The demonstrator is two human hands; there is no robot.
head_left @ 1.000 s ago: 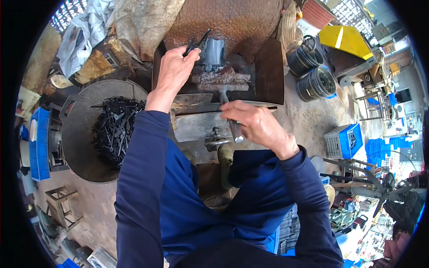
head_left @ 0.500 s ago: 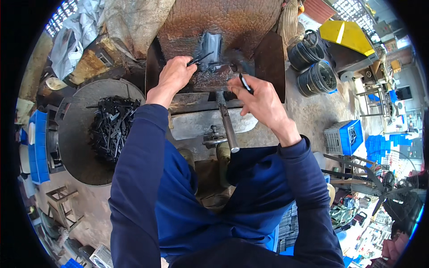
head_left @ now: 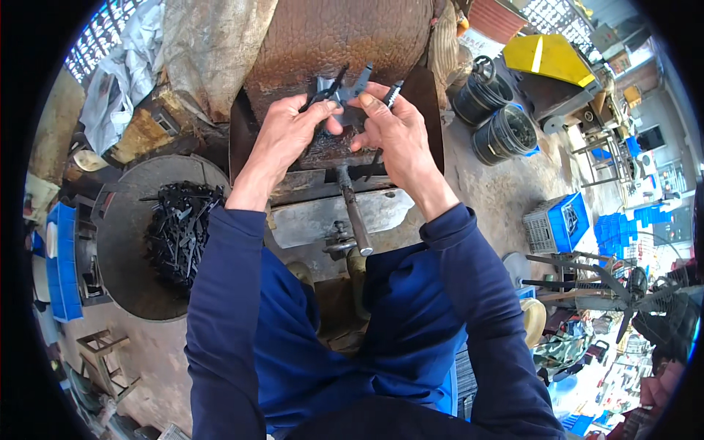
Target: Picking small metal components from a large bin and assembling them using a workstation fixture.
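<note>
My left hand (head_left: 280, 139) is closed round a slim dark metal piece (head_left: 339, 79), its tip sticking up past the fingers. Close beside it, my right hand (head_left: 396, 136) pinches a flat grey metal piece (head_left: 360, 78) between thumb and forefinger. A second piece with a toothed edge (head_left: 394, 93) pokes out between the right fingers. Both hands are over a wet, rust-brown machine (head_left: 330, 37) with a pale wet patch behind the fingers. Below them a metal rod (head_left: 355, 220) sticks out toward me. The pieces' lower ends are hidden by my fingers.
At left stands a wide round basin (head_left: 121, 249) with a heap of dark metal pieces (head_left: 187, 235). Black buckets (head_left: 502, 136), a crate with a blue side (head_left: 565, 224) and a fan (head_left: 634, 293) are at right. A small wooden stool (head_left: 103, 359) sits lower left.
My hands have come together over the machine; the right moved left and up. A flat grey piece now shows in the right fingertips. The view has shifted slightly.
</note>
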